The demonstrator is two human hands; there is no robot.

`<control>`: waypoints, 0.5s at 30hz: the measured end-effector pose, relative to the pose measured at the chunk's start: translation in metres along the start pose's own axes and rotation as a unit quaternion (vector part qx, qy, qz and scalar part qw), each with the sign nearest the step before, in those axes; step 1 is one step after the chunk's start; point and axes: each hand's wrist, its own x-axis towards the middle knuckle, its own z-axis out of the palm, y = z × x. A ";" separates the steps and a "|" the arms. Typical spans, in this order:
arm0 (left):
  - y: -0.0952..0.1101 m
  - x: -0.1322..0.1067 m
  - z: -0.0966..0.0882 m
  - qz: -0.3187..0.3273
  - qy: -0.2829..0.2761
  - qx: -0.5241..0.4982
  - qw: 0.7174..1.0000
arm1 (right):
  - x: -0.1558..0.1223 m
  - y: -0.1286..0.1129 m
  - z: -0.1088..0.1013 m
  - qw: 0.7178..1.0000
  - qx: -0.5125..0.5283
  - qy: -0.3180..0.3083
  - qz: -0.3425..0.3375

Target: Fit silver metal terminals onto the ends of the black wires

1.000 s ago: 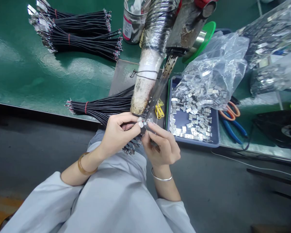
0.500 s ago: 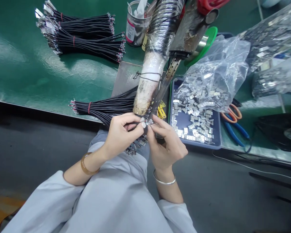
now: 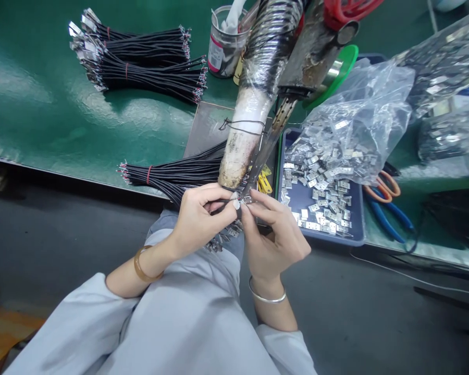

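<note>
My left hand (image 3: 201, 216) is closed in a pinch on a thin black cable, with white coverings on its thumb and fingertip. Facing it, my right hand (image 3: 275, 232) pinches a small silver metal connector (image 3: 247, 199). The fingertips of both hands nearly meet, and they partly hide the joint between cable and connector. Just above them is the lower end of a soldering iron (image 3: 283, 113). Beside the iron, a taped white tube (image 3: 242, 130) slants down. A bundle of black cables (image 3: 180, 171) lies behind my left hand. More metal-ended cables (image 3: 221, 239) show below the hands.
A blue tray (image 3: 357, 229) of loose metal connectors stands at the right, a plastic bag (image 3: 371, 114) over it. Beyond are orange-and-blue handled pliers (image 3: 391, 213). Tied cable bundles (image 3: 152, 75) and a clear jar (image 3: 222, 47) sit at the back. A yellow piece (image 3: 264, 182) lies near the iron.
The whole view has shifted slightly, so things appear a little further right and lower. Both hands keep their pinches close together under the iron.
</note>
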 end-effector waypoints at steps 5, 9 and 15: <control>-0.001 -0.001 -0.001 -0.011 -0.013 -0.002 1.000 | -0.002 -0.001 -0.002 1.000 -0.013 0.006 -0.027; -0.002 -0.003 -0.002 -0.046 -0.028 -0.005 0.999 | -0.006 0.001 -0.003 0.997 -0.034 -0.001 -0.072; 0.000 -0.001 -0.011 -0.054 -0.072 -0.004 0.996 | -0.005 0.000 -0.007 0.998 0.019 -0.031 0.045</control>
